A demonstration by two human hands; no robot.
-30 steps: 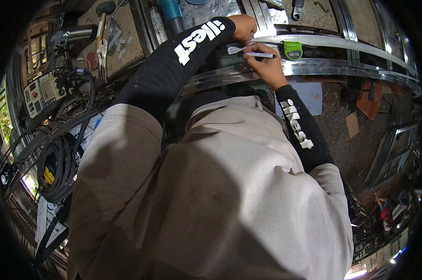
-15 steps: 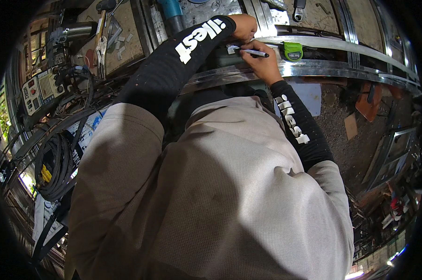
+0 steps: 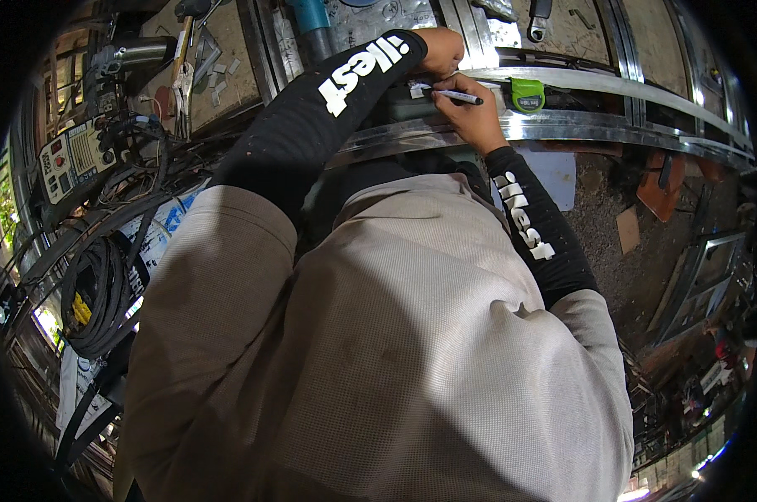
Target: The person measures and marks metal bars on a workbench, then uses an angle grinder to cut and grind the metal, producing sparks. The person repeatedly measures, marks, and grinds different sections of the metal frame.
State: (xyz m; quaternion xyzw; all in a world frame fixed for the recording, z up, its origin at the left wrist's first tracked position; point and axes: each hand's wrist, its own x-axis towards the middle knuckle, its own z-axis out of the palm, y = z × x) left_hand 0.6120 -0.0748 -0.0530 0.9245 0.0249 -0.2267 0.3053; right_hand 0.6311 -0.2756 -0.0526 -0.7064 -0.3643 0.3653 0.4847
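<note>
My right hand (image 3: pixel 474 117) is closed around a marker pen (image 3: pixel 459 97) with a pale barrel and a dark end. The pen's tip points left, near a small whitish piece (image 3: pixel 418 90) among the metal bars. Just above it, my left hand (image 3: pixel 442 52) is curled with its fingers folded down at the metal bars; what those fingers grip, if anything, is hidden. A bright green tape measure (image 3: pixel 527 95) sits to the right of my right hand, against a long shiny metal bar (image 3: pixel 613 85). Another wide metal bar (image 3: pixel 579 128) runs nearer to me, below the hands.
A teal power tool (image 3: pixel 310 18) lies beyond my left forearm. At left are a hammer (image 3: pixel 182 63), small metal offcuts (image 3: pixel 219 84), a welding machine (image 3: pixel 77 161) and coiled black cable (image 3: pixel 98 301). A wrench-like tool (image 3: pixel 538 23) lies at the far right.
Almost nothing differs. The whole view has shifted very slightly; both hands and the marker pen keep their places among the bars.
</note>
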